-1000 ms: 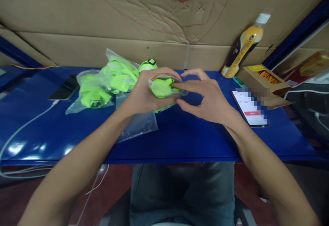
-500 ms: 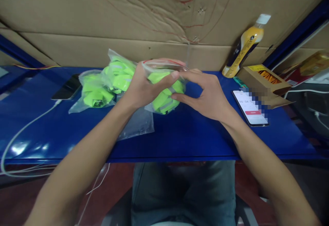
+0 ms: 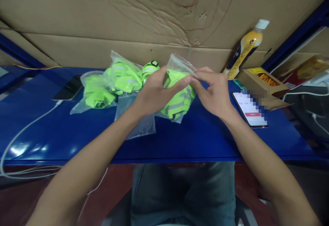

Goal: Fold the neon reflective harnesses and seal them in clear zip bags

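Between my hands is a clear zip bag (image 3: 178,99) with a bundle of neon-yellow reflective strap inside. My left hand (image 3: 156,90) is closed around the bag's left side, thumb across its front. At the bag's upper right corner, my right hand (image 3: 214,90) pinches the zip edge between thumb and fingers. The bag's mouth now looks flat and pressed together. Just left of it lies a loose roll of neon strap (image 3: 149,69), partly hidden by my left hand. Two more filled bags, one at the back (image 3: 124,76) and one nearer (image 3: 99,94), lie farther left.
A flat, clear plastic bag (image 3: 141,126) lies under my left forearm. A dark phone (image 3: 68,88) with a white cable is at left. To the right are a lit phone (image 3: 249,111), an open cardboard box (image 3: 267,85) and a yellow bottle (image 3: 245,49) against the cardboard wall.
The held bag has moved right and a little nearer me. Its mouth went from gaping to flat. My right fingers now pinch its corner, and the loose strap roll has come into sight.
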Demonstrator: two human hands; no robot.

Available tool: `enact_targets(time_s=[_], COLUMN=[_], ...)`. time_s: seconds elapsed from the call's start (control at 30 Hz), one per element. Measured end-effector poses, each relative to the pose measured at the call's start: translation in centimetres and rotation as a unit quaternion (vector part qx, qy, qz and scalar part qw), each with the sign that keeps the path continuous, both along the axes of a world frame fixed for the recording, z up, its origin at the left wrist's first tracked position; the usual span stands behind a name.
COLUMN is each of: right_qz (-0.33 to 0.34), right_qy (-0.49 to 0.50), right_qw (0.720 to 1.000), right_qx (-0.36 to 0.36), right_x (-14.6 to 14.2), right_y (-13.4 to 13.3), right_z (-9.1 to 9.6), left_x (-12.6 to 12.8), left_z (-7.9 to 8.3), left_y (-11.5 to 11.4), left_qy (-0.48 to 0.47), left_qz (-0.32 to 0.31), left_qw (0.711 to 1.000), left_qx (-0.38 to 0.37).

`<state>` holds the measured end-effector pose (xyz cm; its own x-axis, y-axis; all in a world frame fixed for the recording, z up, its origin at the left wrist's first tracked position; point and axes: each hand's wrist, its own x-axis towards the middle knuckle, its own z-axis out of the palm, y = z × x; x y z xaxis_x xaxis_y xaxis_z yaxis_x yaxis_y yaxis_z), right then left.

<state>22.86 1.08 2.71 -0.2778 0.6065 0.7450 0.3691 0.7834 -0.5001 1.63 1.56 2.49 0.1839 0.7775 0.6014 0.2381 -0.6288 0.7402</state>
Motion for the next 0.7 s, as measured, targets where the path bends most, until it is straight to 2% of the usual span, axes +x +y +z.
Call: enact_targets(time_s=[0.1,0.2,0.27,0.37,0.43,0.5,0.6,0.7], right_qz=[0.057,0.1,0.108,0.061,0.023,0.029,0.079,0.09], right_qy=[-0.046,-0.066,-0.039,0.055,0.134,0.194,0.251,0.305], right_qw=[0.997,0.99,0.99,0.993,0.985,0.961,0.906,0.877], right_qx=[-0.018,-0.072,-0.085,-0.082,-0.109,-0.194,-0.332,-0.36], right_x=[1.0,1.7,1.8,1.2,0.8,0.4,0.1,-0.1], right_y=[0.4,0.8,0.9,0.9,0.9,0.9,0.9,1.0], right_z=[0.6,1.0,0.9,0.1,-0.5,-1.1,-1.8,-2.1], left_x=[0.1,0.3,0.5,0.6,0.7,0.9,1.5,1.9], left_z=[-0.1,-0.3,-0.5,-0.8,-0.9,-1.0,-1.1,-1.3], left_y=[0.0,-0.2,-0.4,-0.4,-0.3,-0.2,-0.1,0.1], left_qy=[0.011,-0.06,-0.115,-0.165,-0.189,-0.211,-0.236,-0.246], left_qz=[-0.078,-0.154,-0.182,-0.175,-0.152,-0.135,-0.133,-0.114], left_qw=[0.995,0.973,0.953,0.944,0.946,0.945,0.942,0.951], left_qx=[-0.067,-0.161,-0.212,-0.227,-0.213,-0.209,-0.2,-0.15])
